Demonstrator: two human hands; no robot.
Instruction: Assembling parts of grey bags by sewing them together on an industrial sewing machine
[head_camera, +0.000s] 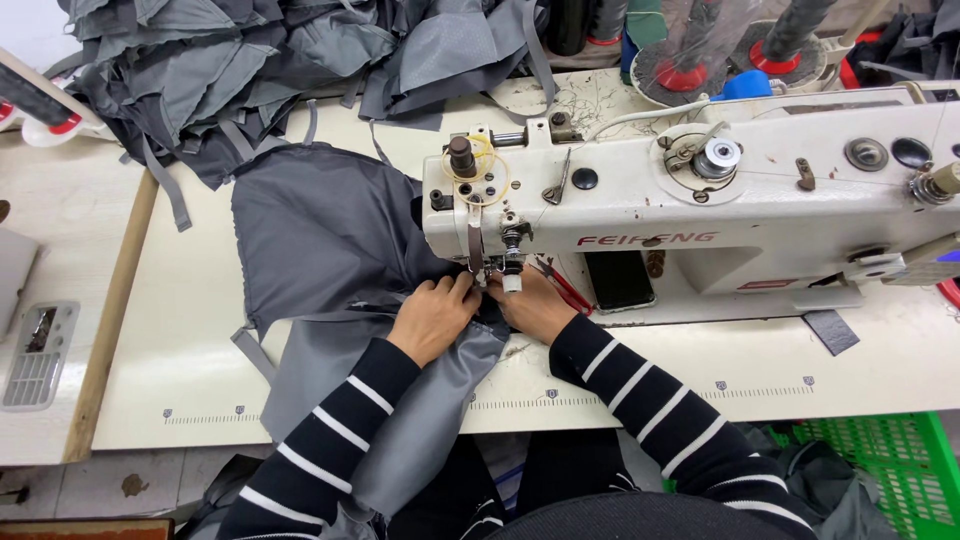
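Two hands press grey fabric (330, 240) flat at the needle of a sewing machine (700, 200).

The left hand (435, 318) lies palm down, fingers together and bent onto the cloth just left of the presser foot (490, 270); the right hand (535, 305) rests flat on the cloth just right of it, clamped on nothing. The fabric spreads left over the cream desk (170, 340) and hangs off the near edge. A pile of grey pieces (250, 70) sits at the back, a green crate (880, 460) stands below on the right, and red-handled snips (565, 285) lie beside the right hand.
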